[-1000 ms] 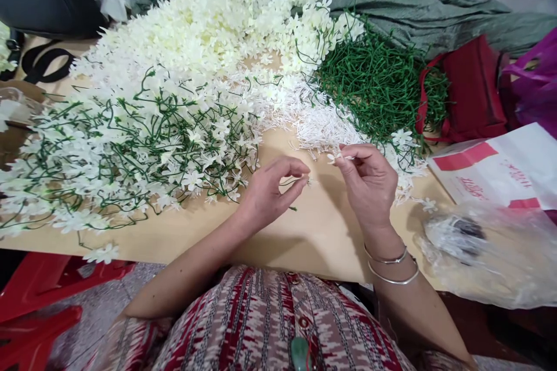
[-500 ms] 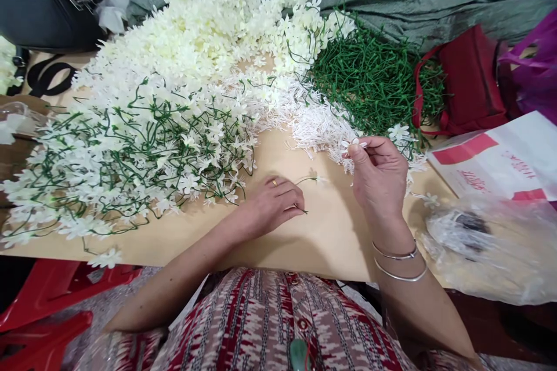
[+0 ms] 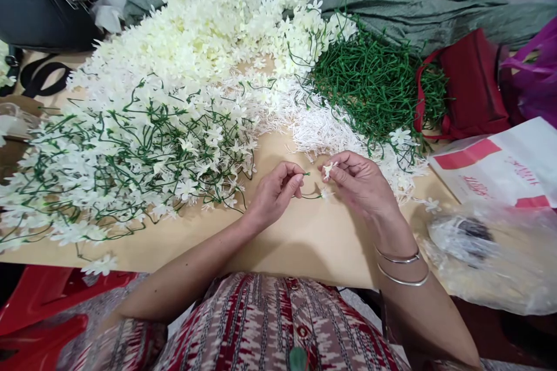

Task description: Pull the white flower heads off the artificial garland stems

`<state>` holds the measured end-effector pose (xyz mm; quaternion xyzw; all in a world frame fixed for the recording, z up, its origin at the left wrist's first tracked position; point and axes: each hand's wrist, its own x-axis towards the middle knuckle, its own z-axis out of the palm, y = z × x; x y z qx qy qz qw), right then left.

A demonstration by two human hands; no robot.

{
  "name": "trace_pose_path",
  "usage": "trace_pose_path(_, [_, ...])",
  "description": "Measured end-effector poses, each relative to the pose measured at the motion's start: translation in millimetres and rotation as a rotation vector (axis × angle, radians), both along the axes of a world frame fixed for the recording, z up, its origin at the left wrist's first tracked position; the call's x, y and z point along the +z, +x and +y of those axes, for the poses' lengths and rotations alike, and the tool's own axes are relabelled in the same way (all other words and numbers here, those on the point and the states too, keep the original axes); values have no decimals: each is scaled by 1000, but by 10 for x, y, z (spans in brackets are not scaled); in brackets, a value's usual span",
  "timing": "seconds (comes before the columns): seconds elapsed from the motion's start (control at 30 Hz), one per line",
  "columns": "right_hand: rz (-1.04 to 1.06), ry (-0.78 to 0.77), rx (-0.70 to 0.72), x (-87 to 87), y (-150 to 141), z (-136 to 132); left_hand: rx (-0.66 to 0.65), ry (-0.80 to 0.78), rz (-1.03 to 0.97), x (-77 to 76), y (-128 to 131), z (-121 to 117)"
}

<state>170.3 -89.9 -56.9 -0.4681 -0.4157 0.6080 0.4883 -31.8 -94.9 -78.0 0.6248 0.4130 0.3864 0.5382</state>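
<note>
Above the middle of the table, my left hand [image 3: 276, 191] pinches a green artificial flower stem [image 3: 307, 174], its tip poking out past the fingertips. A short gap away, my right hand [image 3: 359, 185] holds a small white artificial flower [image 3: 329, 170] between thumb and fingers. The stem tip points toward this flower but the two are apart. Below the left fingertips a thin green stem with white at its end [image 3: 325, 192] extends to the right; its other end is hidden by the hand.
Stemmed white flowers [image 3: 143, 151] are heaped on the left, loose petals [image 3: 195, 40] behind. White filaments [image 3: 322, 130] and green stems [image 3: 369, 81] lie in piles beyond my hands. To the right are a red bag [image 3: 472, 87], a paper bag [image 3: 500, 165] and clear plastic [image 3: 487, 261].
My left hand has risen from the tabletop and now shows a green stem tip. My right hand has come down and left with its white flower, bringing the hands closer together.
</note>
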Motion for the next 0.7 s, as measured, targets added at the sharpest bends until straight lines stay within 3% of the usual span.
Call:
trace_pose_path(0.13, [1,-41,73,-7,-41,4,22,16,-8,23,6,-27])
trace_pose_path(0.37, [-32,-36,49,-61,-88,17,33,20,-19,42,13,-40])
trace_pose_path(0.7, [-25,-97,122,-23,-81,6,21,29,-25,100,5,-57])
